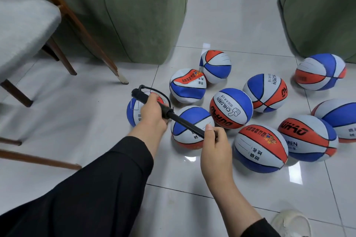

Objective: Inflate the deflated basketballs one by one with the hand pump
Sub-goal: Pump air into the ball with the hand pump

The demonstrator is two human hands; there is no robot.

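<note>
Tiled floor [221,208] | left hand [153,114] grips pump [173,114] barrel | right hand [213,140] grips handle end

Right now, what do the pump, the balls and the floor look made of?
Pump: matte black, probably plastic; no metallic shine. Balls, e.g. the ball by the right hand: dull panels, likely rubber; some, like one at the back, sag creased. Floor: glossy pale tile with grout lines and reflections.

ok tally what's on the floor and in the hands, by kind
basketballs: 10
hand pump: 1, held by the left hand and right hand
chair: 1
green sofas: 2
white shoe: 1
total: 15
</note>
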